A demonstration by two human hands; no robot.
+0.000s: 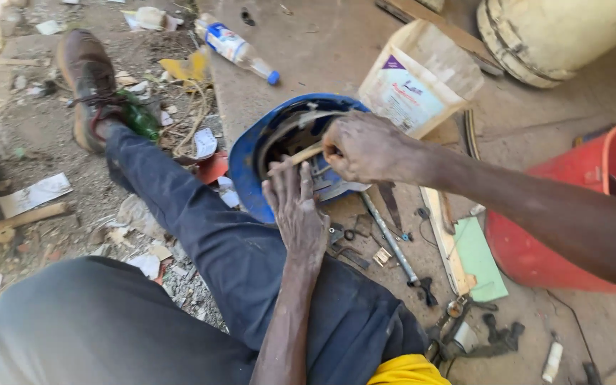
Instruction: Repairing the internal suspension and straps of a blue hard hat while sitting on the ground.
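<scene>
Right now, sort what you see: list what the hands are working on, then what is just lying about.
In hand:
- left hand over the blue helmet
- right hand gripping a wooden-handled tool inside it

Lying about:
- plastic bottle
- paper bag
- red bucket
- green glass bottle
- metal rod

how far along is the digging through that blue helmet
Done: small metal parts and a long rod already lie on the floor beside the blue helmet. In hand: the right hand grips a tan stick; the left hand reaches in. Left: cannot tell.
</scene>
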